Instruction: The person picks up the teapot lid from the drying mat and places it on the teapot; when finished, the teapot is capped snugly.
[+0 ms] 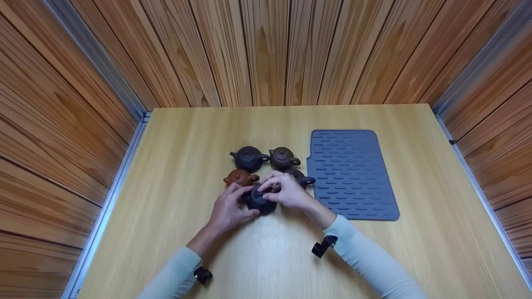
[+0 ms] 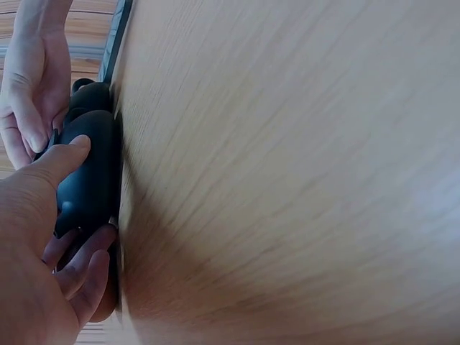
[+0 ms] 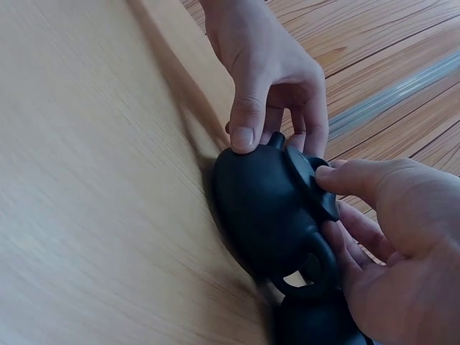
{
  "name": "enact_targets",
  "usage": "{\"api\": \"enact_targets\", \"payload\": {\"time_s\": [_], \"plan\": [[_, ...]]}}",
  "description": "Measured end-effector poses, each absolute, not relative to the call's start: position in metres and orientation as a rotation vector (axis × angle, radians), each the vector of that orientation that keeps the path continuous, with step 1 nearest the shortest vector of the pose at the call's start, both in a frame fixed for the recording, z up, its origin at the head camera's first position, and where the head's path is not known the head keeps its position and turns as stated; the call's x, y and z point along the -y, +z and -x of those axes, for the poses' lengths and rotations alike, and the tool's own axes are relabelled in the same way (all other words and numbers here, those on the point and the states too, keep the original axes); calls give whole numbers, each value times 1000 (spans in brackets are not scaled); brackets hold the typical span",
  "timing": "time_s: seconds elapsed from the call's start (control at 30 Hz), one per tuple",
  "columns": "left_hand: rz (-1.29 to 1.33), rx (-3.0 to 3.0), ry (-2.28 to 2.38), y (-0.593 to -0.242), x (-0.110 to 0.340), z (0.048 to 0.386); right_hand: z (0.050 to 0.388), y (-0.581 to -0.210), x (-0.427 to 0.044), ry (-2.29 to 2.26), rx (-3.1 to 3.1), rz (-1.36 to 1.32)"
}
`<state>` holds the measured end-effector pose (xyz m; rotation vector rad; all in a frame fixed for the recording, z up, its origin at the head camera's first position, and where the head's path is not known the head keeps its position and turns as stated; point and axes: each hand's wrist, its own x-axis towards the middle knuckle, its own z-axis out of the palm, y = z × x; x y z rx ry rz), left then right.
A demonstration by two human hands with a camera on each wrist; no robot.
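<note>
A black teapot [image 1: 262,206] stands on the table, the nearest of a cluster of teapots. My left hand [image 1: 227,209] grips its body from the spout side, thumb on the near wall and fingers around the far side. From above, my right hand [image 1: 286,191] pinches the teapot's black lid [image 3: 309,180], thumb at the knob. In the right wrist view the lid's rim sits at the pot's mouth; whether it is lifted I cannot tell. The looped handle [image 3: 327,266] points toward the right hand. Part of the body is hidden by fingers.
Behind the hands stand a reddish-brown teapot [image 1: 238,177], another black teapot [image 1: 248,158] and a dark brown teapot [image 1: 282,158]. One more dark teapot [image 1: 300,176] is partly covered by the right hand. A grey textured mat [image 1: 351,174] lies to the right on the wooden table [image 1: 166,174].
</note>
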<state>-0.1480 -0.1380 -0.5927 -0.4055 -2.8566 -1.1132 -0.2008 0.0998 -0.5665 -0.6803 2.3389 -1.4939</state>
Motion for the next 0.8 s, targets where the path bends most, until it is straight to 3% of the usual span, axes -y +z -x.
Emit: {"api": "enact_targets", "payload": {"time_s": [0.8], "plan": [[430,2816,-1134,-596,138,148,185,-566,-99,-1443,-2440,681]]}}
